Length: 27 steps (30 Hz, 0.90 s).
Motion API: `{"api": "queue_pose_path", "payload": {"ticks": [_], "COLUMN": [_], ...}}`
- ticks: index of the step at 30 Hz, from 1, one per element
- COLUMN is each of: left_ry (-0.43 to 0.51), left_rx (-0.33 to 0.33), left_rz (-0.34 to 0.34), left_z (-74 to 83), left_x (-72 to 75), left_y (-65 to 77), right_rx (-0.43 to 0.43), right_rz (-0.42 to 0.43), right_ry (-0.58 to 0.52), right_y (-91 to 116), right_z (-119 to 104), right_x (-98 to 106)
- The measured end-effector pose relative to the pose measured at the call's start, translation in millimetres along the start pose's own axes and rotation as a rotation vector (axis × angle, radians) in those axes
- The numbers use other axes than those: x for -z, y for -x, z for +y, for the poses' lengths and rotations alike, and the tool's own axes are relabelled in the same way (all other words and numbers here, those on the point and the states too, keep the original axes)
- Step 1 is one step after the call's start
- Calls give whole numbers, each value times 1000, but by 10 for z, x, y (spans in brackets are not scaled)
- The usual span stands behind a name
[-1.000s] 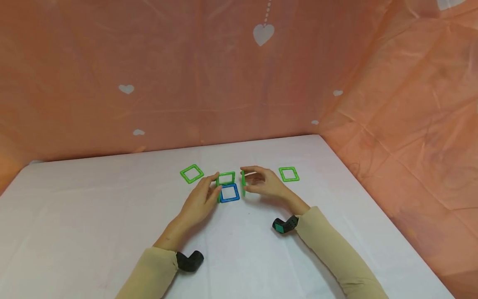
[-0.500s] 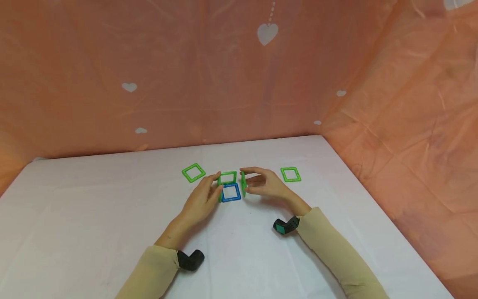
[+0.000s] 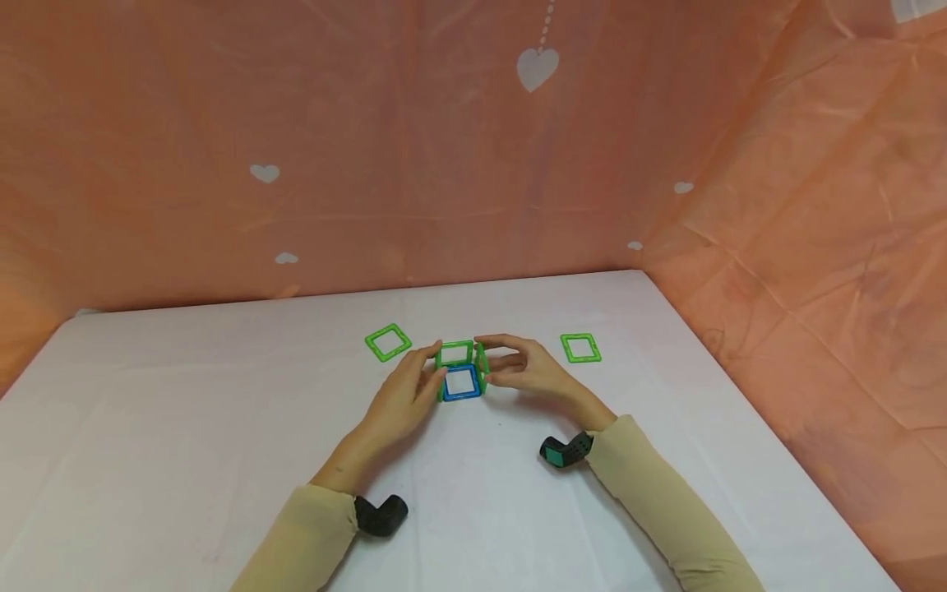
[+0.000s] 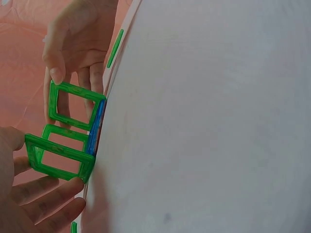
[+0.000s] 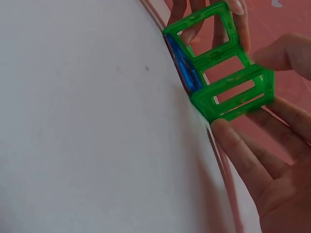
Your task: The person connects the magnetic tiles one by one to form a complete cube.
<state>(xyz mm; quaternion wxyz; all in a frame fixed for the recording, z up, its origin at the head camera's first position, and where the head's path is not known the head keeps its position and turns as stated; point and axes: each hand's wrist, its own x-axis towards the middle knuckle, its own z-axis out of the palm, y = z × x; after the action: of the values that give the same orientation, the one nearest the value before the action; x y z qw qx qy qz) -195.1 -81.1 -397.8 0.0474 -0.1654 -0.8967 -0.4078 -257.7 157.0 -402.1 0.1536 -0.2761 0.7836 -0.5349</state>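
Observation:
A blue square magnetic tile [image 3: 462, 397] lies flat on the table, and a green tile [image 3: 456, 344] stands upright along its far edge. My left hand [image 3: 395, 395] pinches an upright green tile [image 4: 59, 147] at the blue tile's left side, thumb and fingers at its edges. On the opposite side, my right hand [image 3: 525, 366] holds another upright green tile [image 5: 228, 80] by its edges, right at the blue tile's right edge. Together they form a box shape with its near side and top uncovered. The left-hand tile is partly hidden by fingers in the head view.
One loose green tile [image 3: 375, 352] lies flat behind the left hand. Another loose green tile [image 3: 582, 359] lies to the right, beyond the right hand. The white-covered table [image 3: 222, 411] ends at an orange cloth backdrop [image 3: 414, 164] behind and at the right.
The right hand's green tile has closed the gap to the blue tile and now stands against its right edge. The left hand keeps its hold; the head view has shifted slightly.

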Motion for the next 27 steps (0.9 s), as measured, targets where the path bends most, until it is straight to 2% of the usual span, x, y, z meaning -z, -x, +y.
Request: {"api": "queue_pose_path", "payload": {"ticks": [5,12,22,27], "left_ry": [14,20,46,69], "left_rx": [7,-15,-37,-23], "left_rz": [5,7,14,8], "left_z": [1,-2,-5,-1], "left_x": [8,12,5,7], "left_y": [6,5,-1,0], "right_rx": [-5,-61,-97,-86], "right_rz": [-8,9,39,32], "right_ry": [-33,-77,-69,-71], "right_y": [-7,6,-5,-8], "right_z": [-4,-30,-55,-48], "right_x": [-17,-39,-80,-74]}}
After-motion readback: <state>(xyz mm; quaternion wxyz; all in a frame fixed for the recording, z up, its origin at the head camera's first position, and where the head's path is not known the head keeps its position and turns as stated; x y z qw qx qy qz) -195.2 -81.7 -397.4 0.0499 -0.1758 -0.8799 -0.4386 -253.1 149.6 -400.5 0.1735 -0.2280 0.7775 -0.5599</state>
